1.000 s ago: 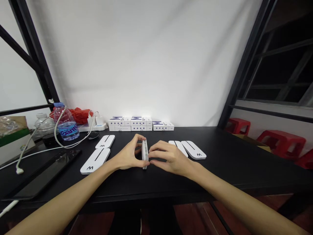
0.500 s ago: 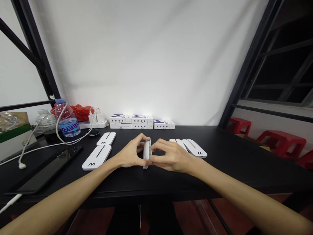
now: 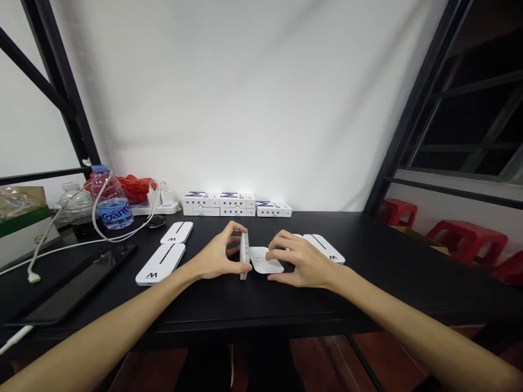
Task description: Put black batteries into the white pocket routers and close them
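Note:
My left hand point(image 3: 218, 257) is closed on a white flat device point(image 3: 244, 255) that stands on its edge on the black table point(image 3: 388, 283). Right beside it my right hand point(image 3: 300, 260) rests on a white cover piece point(image 3: 263, 259) lying flat, fingers curled over its far side. Two white devices with a black stripe and M logo point(image 3: 160, 263) point(image 3: 177, 232) lie to the left. Another striped device point(image 3: 326, 248) lies to the right, behind my right hand.
A row of white boxes point(image 3: 235, 204) lines the back wall. At the left are a water bottle point(image 3: 109, 202), white cables point(image 3: 61, 245), a power strip point(image 3: 161, 206) and a dark tablet point(image 3: 73, 286). Red stools point(image 3: 466, 242) stand at the right, beyond the table edge.
The white piece has come away from the upright device and now lies flat under my right hand, which moved right. My left hand still holds the upright part.

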Available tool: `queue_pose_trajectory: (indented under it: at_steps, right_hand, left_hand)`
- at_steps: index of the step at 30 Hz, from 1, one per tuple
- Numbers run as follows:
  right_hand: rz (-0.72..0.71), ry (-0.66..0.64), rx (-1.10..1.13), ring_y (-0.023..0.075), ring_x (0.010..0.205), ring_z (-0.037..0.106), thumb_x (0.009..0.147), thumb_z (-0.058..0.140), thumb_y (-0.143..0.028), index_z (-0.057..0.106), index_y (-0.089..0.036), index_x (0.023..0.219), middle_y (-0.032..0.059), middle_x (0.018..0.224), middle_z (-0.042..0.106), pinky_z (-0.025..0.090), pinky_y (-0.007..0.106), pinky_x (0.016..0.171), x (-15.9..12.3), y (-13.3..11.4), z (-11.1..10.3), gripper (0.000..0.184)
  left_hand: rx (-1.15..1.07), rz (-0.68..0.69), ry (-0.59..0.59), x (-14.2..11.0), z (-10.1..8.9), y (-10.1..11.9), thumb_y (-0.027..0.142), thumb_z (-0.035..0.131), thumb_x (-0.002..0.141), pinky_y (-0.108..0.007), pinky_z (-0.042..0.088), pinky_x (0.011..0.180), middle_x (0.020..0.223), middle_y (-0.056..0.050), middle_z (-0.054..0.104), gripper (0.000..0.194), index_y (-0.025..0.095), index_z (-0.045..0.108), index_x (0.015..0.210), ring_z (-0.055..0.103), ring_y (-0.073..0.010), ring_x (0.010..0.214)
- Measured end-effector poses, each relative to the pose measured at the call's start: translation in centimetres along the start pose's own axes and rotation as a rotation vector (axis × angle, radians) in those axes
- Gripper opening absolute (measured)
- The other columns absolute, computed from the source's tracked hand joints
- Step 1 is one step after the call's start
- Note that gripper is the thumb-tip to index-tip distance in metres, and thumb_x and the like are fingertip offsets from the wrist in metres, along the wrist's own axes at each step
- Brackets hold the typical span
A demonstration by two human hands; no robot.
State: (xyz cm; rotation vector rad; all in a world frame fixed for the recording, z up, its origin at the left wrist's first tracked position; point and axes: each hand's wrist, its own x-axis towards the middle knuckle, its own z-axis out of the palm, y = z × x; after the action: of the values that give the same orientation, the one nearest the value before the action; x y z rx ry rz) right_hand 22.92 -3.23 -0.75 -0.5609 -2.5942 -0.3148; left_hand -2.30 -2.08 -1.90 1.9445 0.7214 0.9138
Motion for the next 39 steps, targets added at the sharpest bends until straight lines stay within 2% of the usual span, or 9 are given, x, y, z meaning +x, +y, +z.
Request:
queue_pose_trajectory:
  at_steps: [4, 7, 12, 18, 22, 25, 28, 33, 39]
  right_hand:
    - [0.099, -0.082, 0.127, 0.0202, 0.091, 0.050, 0.079, 0.065, -0.049, 0.065, -0.019, 0.096, 0.0078, 0.098, 0.060, 0.044, 0.034, 0.078, 0.1, -0.5, -0.9, 0.034]
    - [0.115, -0.163, 0.198, 0.0211, 0.095, 0.052, 0.077, 0.064, -0.056, 0.066, -0.022, 0.103, 0.0066, 0.101, 0.062, 0.044, 0.034, 0.082, 0.6, -1.4, -1.1, 0.042]
    - [0.220, -0.256, 0.125, 0.0209, 0.087, 0.057, 0.085, 0.054, -0.053, 0.065, -0.021, 0.101, 0.0066, 0.099, 0.064, 0.044, 0.035, 0.077, 0.7, -1.7, -0.6, 0.037]
    - [0.347, -0.267, -0.011, 0.0213, 0.076, 0.057, 0.087, 0.052, -0.051, 0.062, -0.019, 0.082, 0.0061, 0.083, 0.064, 0.042, 0.035, 0.069, 0.8, 0.4, 0.0, 0.034]
    - [0.345, -0.200, -0.027, 0.0227, 0.081, 0.057, 0.087, 0.055, -0.041, 0.061, -0.019, 0.080, 0.0062, 0.083, 0.064, 0.041, 0.036, 0.072, 1.8, 0.7, 0.5, 0.024]
    - [0.381, -0.026, 0.086, 0.0215, 0.091, 0.056, 0.088, 0.053, -0.028, 0.061, -0.020, 0.092, 0.0055, 0.092, 0.064, 0.042, 0.035, 0.078, 3.1, 0.5, 0.9, 0.012]
    - [0.427, 0.095, 0.178, 0.0189, 0.089, 0.056, 0.086, 0.053, -0.022, 0.061, -0.020, 0.097, 0.0052, 0.093, 0.061, 0.043, 0.033, 0.077, 4.5, 0.3, 1.3, 0.014]
    - [0.490, 0.145, 0.203, 0.0157, 0.074, 0.052, 0.084, 0.055, -0.028, 0.060, -0.019, 0.087, 0.0032, 0.083, 0.056, 0.040, 0.030, 0.067, 6.3, 0.1, 1.9, 0.010]
    - [0.544, 0.166, 0.246, 0.0161, 0.073, 0.048, 0.077, 0.061, -0.052, 0.049, -0.020, 0.079, 0.0022, 0.083, 0.052, 0.038, 0.029, 0.063, 7.0, 0.1, 2.5, 0.035]
  left_hand:
    - [0.075, -0.007, 0.033, 0.0, -0.1, 0.1, 0.030, 0.076, 0.067, -0.045, 0.041, 0.100, 0.128, -0.009, 0.041, 0.066, 0.029, 0.038, 0.120, 0.042, -0.0254, 0.125]
    - [0.139, -0.014, 0.032, 0.0, -0.2, 0.2, 0.033, 0.075, 0.068, -0.044, 0.040, 0.101, 0.124, -0.007, 0.044, 0.056, 0.028, 0.045, 0.114, 0.042, -0.0251, 0.124]
    - [0.180, -0.008, -0.007, 0.1, -0.6, 0.3, 0.035, 0.076, 0.066, -0.043, 0.036, 0.104, 0.118, -0.005, 0.050, 0.053, 0.025, 0.044, 0.108, 0.051, -0.0215, 0.113]
    - [0.426, -0.136, -0.049, -0.2, -1.1, 0.2, 0.045, 0.078, 0.057, -0.049, 0.040, 0.096, 0.115, -0.007, 0.054, 0.068, 0.024, 0.044, 0.113, 0.053, -0.0287, 0.109]
    - [0.495, -0.100, -0.038, -0.2, -1.0, 0.1, 0.044, 0.079, 0.055, -0.048, 0.040, 0.096, 0.118, -0.009, 0.050, 0.079, 0.025, 0.039, 0.121, 0.050, -0.0292, 0.112]
    - [0.491, -0.017, 0.002, -0.2, -0.7, 0.1, 0.039, 0.079, 0.055, -0.048, 0.039, 0.098, 0.125, -0.010, 0.046, 0.086, 0.026, 0.034, 0.127, 0.047, -0.0297, 0.117]
    - [0.517, 0.062, 0.054, -0.2, -0.5, 0.2, 0.037, 0.080, 0.055, -0.048, 0.037, 0.101, 0.130, -0.010, 0.043, 0.090, 0.027, 0.031, 0.130, 0.043, -0.0303, 0.122]
    - [0.621, 0.118, 0.116, -0.2, -0.2, 0.4, 0.037, 0.079, 0.056, -0.047, 0.034, 0.104, 0.132, -0.010, 0.040, 0.091, 0.026, 0.028, 0.131, 0.040, -0.0293, 0.124]
    - [0.725, 0.144, 0.121, -0.2, 0.5, 1.4, 0.039, 0.076, 0.060, -0.051, 0.032, 0.102, 0.134, -0.006, 0.044, 0.083, 0.029, 0.031, 0.129, 0.040, -0.0306, 0.123]
